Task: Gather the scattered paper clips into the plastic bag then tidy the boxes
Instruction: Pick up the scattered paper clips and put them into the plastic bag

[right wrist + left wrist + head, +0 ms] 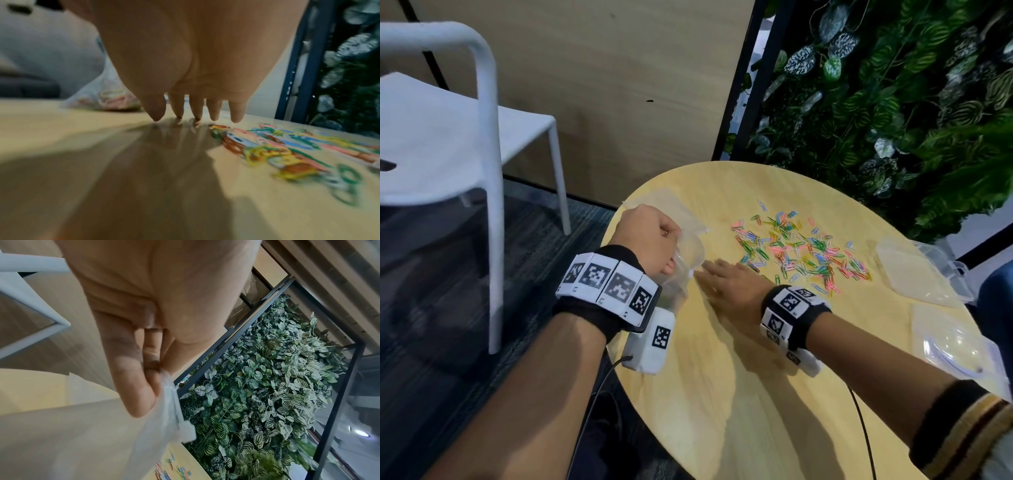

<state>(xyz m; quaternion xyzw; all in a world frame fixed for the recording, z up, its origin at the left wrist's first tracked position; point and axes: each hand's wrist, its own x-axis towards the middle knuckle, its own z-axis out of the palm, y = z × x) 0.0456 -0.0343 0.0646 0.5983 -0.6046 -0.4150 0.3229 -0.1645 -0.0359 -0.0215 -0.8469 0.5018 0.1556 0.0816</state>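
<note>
- My left hand [654,240] is curled tight on the rim of the plastic bag [688,246], thumb and fingers [131,386] pinching the clear film at the table's [722,394] left edge.
- A few clips show faintly through the bag in my right wrist view, blurred.
- My right hand [729,284] lies flat, fingers [214,110] straight and slightly spread, tips on the table just beside the bag's mouth, holding nothing.
- The paper clips [801,250] lie scattered in a many-coloured heap toward the table's far side, just beyond my right hand.
- Two clear plastic boxes [917,274] sit at the table's right edge, one [959,346] nearer me than the other, apart from the heap.
- A white chair [448,130] stands left of the table; a leafy wall [893,102] rises behind it.
</note>
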